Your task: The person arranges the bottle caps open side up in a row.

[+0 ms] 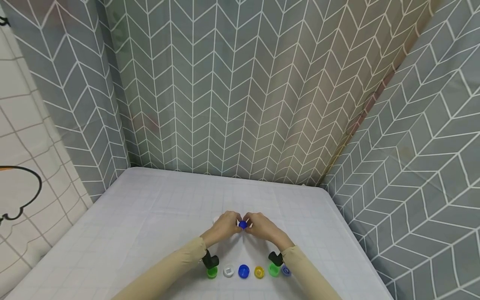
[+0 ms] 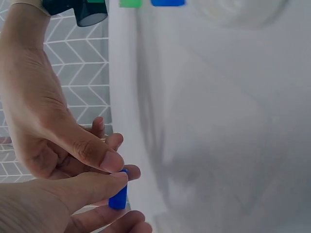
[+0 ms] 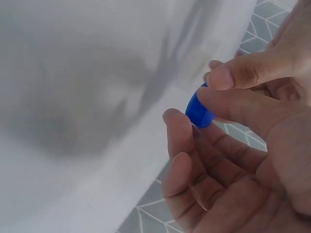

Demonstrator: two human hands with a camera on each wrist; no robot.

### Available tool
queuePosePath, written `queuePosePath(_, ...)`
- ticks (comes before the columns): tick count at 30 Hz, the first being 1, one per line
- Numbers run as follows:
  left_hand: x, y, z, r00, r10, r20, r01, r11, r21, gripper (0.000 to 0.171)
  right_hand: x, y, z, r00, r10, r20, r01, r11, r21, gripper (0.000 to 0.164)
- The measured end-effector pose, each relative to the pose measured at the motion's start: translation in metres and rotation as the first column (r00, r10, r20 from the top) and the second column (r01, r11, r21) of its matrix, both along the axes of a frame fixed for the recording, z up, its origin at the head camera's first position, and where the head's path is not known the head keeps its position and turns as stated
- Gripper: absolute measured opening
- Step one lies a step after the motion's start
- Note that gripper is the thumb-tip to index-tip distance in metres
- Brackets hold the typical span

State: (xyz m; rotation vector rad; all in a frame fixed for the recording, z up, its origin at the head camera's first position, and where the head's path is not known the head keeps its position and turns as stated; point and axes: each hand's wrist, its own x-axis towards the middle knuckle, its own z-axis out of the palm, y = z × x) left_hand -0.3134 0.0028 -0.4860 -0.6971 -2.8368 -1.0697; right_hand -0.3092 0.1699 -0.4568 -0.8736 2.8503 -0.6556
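A small round blue bottle cap (image 1: 243,224) is held up over the white table, between both hands. My left hand (image 1: 224,227) pinches one side of it with thumb and fingertips. From the other side my right hand (image 1: 265,227) grips it the same way. Seen edge-on in the left wrist view, the cap (image 2: 118,198) shows below the two thumbs, which almost meet. In the right wrist view the cap's (image 3: 199,110) curved face shows, partly covered by the thumbs. The remaining fingers are loosely bent around it.
Near the front, between the forearms, runs a row of caps: green (image 1: 212,273), white (image 1: 228,271), blue (image 1: 243,271), yellow (image 1: 259,272), green (image 1: 273,270) and bluish-purple (image 1: 286,270). A white item (image 1: 215,218) peeks out behind the left hand. Patterned curtains (image 1: 225,91) surround the table (image 1: 168,200).
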Motion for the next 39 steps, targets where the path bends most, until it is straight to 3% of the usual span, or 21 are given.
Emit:
queuePosePath(7, 0.008, 0.001, 0.011, 0.997, -0.071, 0.002, 0.071, 0.994, 0.083, 0.019, 0.012, 0.007, 0.012, 1.000, -0.007, 0.002, 0.007, 1.000, -0.031, 0.027)
queuePosePath(16, 0.018, 0.001, 0.015, 0.988, -0.093, 0.127, 0.074, 0.987, 0.143, 0.026, 0.028, 0.016, 0.021, 1.000, 0.007, 0.019, -0.006, 0.998, -0.056, 0.025)
queuePosePath(25, 0.022, 0.000, 0.013, 0.978, -0.123, 0.170, 0.089, 0.978, 0.191, 0.030, 0.037, 0.020, 0.020, 1.000, -0.020, 0.012, 0.021, 0.997, -0.080, 0.024)
queuePosePath(31, 0.023, 0.000, 0.011, 0.980, -0.146, 0.139, 0.110, 0.965, 0.238, 0.022, 0.040, 0.022, 0.020, 0.999, -0.028, -0.022, 0.026, 0.995, -0.096, 0.023)
queuePosePath(39, 0.026, 0.000, 0.022, 0.978, -0.155, 0.137, 0.114, 0.957, 0.266, 0.012, 0.040, 0.027, 0.021, 0.992, -0.047, -0.115, 0.035, 0.994, -0.100, 0.015)
